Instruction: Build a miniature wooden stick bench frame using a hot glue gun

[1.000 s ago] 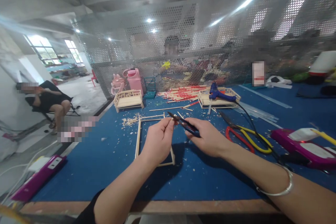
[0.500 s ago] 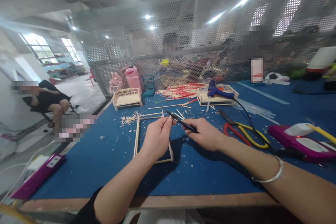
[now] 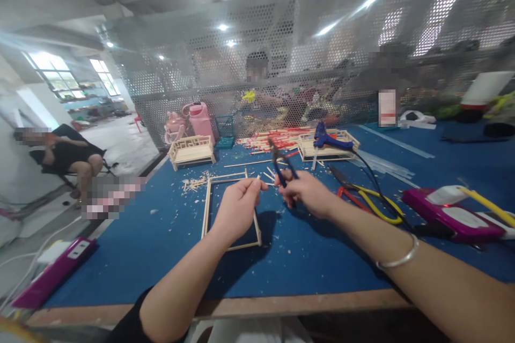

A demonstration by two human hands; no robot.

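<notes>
My left hand (image 3: 240,204) is closed in a pinch, with a small pale tip of wood stick (image 3: 258,177) showing at its thumb. Beneath and beside it lies a rectangular frame of thin wooden sticks (image 3: 206,209) on the blue table. To the right, my right hand (image 3: 308,191) is wrapped round dark-handled pliers (image 3: 277,156), their jaws pointing up and away from the left hand. Loose stick offcuts (image 3: 195,184) and pale crumbs are scattered round the frame. Behind it stand two small stick-built benches, one at the left (image 3: 192,151) and one at the right (image 3: 308,151).
A blue glue gun (image 3: 328,139) rests on the right bench. Red-and-yellow-handled pliers (image 3: 376,203) and a purple power strip (image 3: 450,220) lie to the right. A pile of red-tipped sticks (image 3: 265,142) and a pink bottle (image 3: 200,123) stand before the mesh partition. A person sits at far left.
My right hand has drawn the pliers away from the left hand's fingertips and tilted their jaws upward. My left hand keeps its pinch over the frame. The whole view has shifted slightly.
</notes>
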